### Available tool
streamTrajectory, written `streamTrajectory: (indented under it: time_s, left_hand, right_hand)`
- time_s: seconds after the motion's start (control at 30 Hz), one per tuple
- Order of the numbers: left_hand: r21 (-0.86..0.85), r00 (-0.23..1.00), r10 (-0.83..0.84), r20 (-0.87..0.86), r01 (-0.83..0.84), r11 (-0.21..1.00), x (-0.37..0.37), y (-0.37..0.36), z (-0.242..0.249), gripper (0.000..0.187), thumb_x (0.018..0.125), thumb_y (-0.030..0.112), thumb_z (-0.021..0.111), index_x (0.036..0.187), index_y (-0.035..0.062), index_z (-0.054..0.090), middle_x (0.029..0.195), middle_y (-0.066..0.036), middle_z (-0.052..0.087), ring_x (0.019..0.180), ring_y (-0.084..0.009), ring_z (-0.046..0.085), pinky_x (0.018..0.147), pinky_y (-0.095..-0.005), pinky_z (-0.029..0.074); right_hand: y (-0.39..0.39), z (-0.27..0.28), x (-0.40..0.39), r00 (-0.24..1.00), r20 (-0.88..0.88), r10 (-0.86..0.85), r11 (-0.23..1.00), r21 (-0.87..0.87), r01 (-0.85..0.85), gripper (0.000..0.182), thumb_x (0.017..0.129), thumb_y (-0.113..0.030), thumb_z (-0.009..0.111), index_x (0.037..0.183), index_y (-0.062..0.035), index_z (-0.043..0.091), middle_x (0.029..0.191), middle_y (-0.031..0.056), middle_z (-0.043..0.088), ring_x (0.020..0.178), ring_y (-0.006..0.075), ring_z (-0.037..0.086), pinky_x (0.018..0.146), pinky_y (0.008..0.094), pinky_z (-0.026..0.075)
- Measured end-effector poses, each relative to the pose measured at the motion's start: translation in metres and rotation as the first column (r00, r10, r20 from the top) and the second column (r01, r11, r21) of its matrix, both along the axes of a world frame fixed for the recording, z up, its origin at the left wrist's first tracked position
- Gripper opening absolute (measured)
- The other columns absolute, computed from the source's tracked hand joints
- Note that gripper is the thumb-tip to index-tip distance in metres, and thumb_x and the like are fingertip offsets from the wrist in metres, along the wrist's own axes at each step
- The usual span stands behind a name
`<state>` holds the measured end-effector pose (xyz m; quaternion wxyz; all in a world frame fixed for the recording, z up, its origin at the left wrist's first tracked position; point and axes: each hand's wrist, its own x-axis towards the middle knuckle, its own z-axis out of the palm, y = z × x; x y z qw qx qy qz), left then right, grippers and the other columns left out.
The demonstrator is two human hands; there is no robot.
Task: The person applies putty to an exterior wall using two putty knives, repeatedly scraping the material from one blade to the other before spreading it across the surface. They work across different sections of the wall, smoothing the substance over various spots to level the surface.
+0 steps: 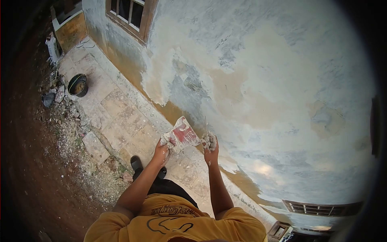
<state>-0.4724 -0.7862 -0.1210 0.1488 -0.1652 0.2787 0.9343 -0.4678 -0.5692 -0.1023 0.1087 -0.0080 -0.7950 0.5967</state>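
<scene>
My left hand (162, 151), smeared with white plaster, grips a red plastering board (184, 134) by its near left side. White plaster coats the edges of the board, and its red middle shows through. My right hand (211, 146) is closed just right of the board, its fingers caked in plaster. From it a thin blade, seen edge-on, points up; it looks like a putty knife (207, 126). Its handle is hidden in my fingers. Both hands are in front of the lower part of a patchy white and grey wall (258, 92).
A black bucket (78, 85) with something pale inside stands on the tiled walkway (117, 105). Rubble (76, 149) and bare soil border the walkway on the left. A wood-framed window (128, 16) is set in the wall, and a vent grille (322, 208) is at lower right.
</scene>
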Motion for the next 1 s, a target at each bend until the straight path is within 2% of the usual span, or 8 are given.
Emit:
streamTrajectory:
  time_s: [0.1,0.27,0.33,0.5,0.6,0.67,0.73,1.0]
  left_hand:
    - [0.030,0.998,0.047,0.033,-0.048,0.998,-0.001,-0.005,-0.039,0.043,0.076,-0.009,0.037,0.114,0.0062,0.051,0.094,-0.002,0.057,0.078,-0.0125,0.056,0.065,-0.0213,0.046]
    - [0.047,0.984,0.102,0.148,-0.110,0.993,0.001,-0.013,-0.094,0.045,0.077,-0.009,0.036,0.116,0.0056,0.050,0.101,-0.003,0.055,0.090,-0.0143,0.053,0.080,-0.0264,0.044]
    - [0.042,0.976,0.138,0.168,-0.147,0.988,-0.002,-0.017,-0.109,0.045,0.077,-0.010,0.036,0.117,0.0056,0.049,0.102,-0.003,0.055,0.090,-0.0148,0.053,0.080,-0.0265,0.044]
    - [0.085,0.961,0.215,0.176,-0.232,0.969,-0.002,-0.040,-0.137,0.047,0.078,-0.010,0.036,0.121,0.0049,0.047,0.108,-0.005,0.056,0.095,-0.0175,0.055,0.082,-0.0287,0.046]
    - [0.036,0.962,0.157,0.224,-0.170,0.985,0.000,-0.053,-0.160,0.058,0.076,-0.012,0.031,0.131,0.0045,0.038,0.124,-0.008,0.050,0.113,-0.0213,0.050,0.096,-0.0351,0.040]
    - [0.044,0.962,0.170,0.214,-0.183,0.982,0.001,-0.057,-0.166,0.058,0.076,-0.012,0.031,0.131,0.0045,0.038,0.124,-0.008,0.050,0.113,-0.0213,0.050,0.095,-0.0348,0.040]
    - [0.048,0.963,0.184,0.198,-0.197,0.979,-0.001,-0.062,-0.172,0.058,0.076,-0.012,0.031,0.131,0.0046,0.038,0.124,-0.008,0.050,0.113,-0.0213,0.051,0.095,-0.0345,0.040]
    - [0.089,0.970,0.177,0.167,-0.193,0.977,-0.009,-0.072,-0.175,0.059,0.075,-0.012,0.031,0.131,0.0043,0.037,0.123,-0.008,0.050,0.112,-0.0204,0.050,0.095,-0.0324,0.039]
  right_hand:
    - [-0.009,-0.048,-0.047,0.997,0.076,0.003,0.999,-0.048,0.001,0.034,0.088,-0.011,0.054,0.120,-0.0017,0.048,0.107,0.0066,0.060,0.102,0.0162,0.054,0.090,0.0291,0.040]
    - [-0.025,-0.146,-0.134,0.993,0.106,-0.058,0.987,0.153,0.041,0.029,0.088,-0.008,0.052,0.116,-0.0022,0.051,0.102,0.0058,0.062,0.089,0.0142,0.057,0.079,0.0290,0.045]
    - [-0.032,-0.183,-0.172,0.982,0.167,-0.083,0.993,-0.067,0.096,0.027,0.086,-0.004,0.051,0.113,-0.0015,0.052,0.099,0.0064,0.063,0.083,0.0136,0.058,0.073,0.0274,0.046]
    - [-0.043,-0.259,-0.254,0.976,0.205,-0.067,0.997,-0.035,0.075,0.026,0.085,0.002,0.048,0.111,0.0014,0.052,0.097,0.0076,0.064,0.086,0.0150,0.060,0.075,0.0268,0.046]
    - [-0.055,-0.268,-0.282,0.975,0.207,-0.077,0.996,-0.038,0.086,0.024,0.084,0.005,0.048,0.107,0.0019,0.054,0.095,0.0075,0.064,0.085,0.0154,0.060,0.075,0.0266,0.047]
    - [-0.059,-0.280,-0.303,0.969,0.229,-0.095,0.995,0.004,0.097,0.024,0.084,0.007,0.047,0.107,0.0021,0.054,0.094,0.0076,0.064,0.085,0.0157,0.060,0.075,0.0267,0.047]
    - [-0.056,-0.302,-0.323,0.989,0.007,-0.145,0.983,0.116,0.143,0.024,0.083,0.005,0.050,0.106,0.0023,0.054,0.090,0.0083,0.063,0.079,0.0169,0.059,0.071,0.0274,0.046]
    - [-0.055,-0.294,-0.322,0.968,0.136,-0.210,0.978,0.024,0.209,0.024,0.082,0.004,0.051,0.106,0.0034,0.054,0.088,0.0084,0.063,0.077,0.0188,0.059,0.072,0.0285,0.046]
